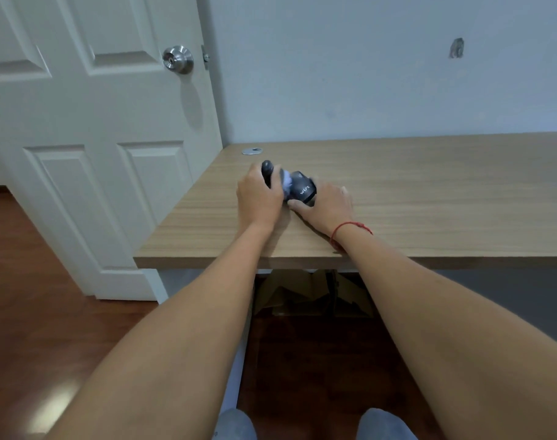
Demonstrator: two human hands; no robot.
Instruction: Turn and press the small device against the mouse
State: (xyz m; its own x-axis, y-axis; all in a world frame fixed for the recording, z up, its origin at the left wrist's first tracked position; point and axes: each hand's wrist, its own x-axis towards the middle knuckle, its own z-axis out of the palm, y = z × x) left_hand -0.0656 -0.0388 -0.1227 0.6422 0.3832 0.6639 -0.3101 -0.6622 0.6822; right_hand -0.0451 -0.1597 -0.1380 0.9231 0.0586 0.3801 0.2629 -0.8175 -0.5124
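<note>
Both forearms stretched forward over the desk (397,198) edge. Left hand (260,198) curled round the handle end of a dark grey handheld device (298,187); right hand (326,206) gripped its barrel end. The device lay between the hands, long axis left-right, handle tilted away. Beyond the hands: a grommet (252,150).

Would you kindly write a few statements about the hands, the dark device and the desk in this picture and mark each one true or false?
1. Both hands hold the dark grey device on the wooden desk. True.
2. The left hand grips the device's handle end. True.
3. A red string bracelet is on the left wrist. False: the red string is on the right wrist, behind the right hand.
4. The door's knob is brass. False: the door knob is silver metal.
5. Cardboard lies under the desk. True.
</note>
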